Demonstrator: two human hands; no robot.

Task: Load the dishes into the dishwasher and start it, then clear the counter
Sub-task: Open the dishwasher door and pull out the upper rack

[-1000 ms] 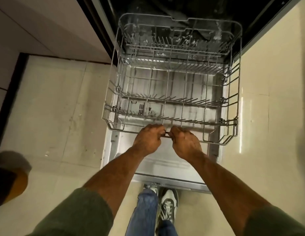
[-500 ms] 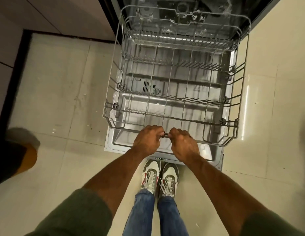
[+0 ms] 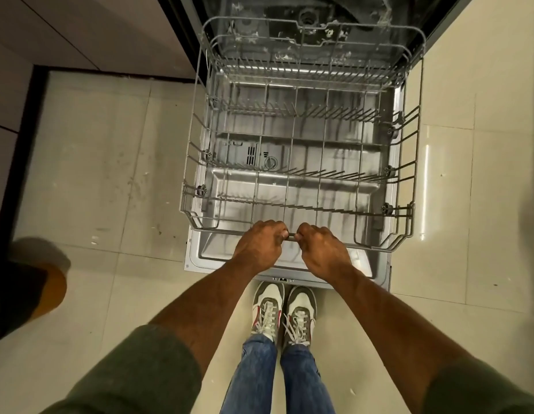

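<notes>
The rack (image 3: 301,150) has slid farther out over the open door (image 3: 286,258) than a second ago. Two shoes (image 3: 285,312) stand close to the door's edge. The left hand (image 3: 258,248) and right hand (image 3: 324,251) both curl tight around the rack's front bar. Behind sits the dark dishwasher (image 3: 319,19).

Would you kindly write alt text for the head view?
Both hands, left hand and right hand, grip the front rail of an empty wire dishwasher rack pulled out over the open dishwasher door. The person's sneakers stand on pale floor tiles.
</notes>
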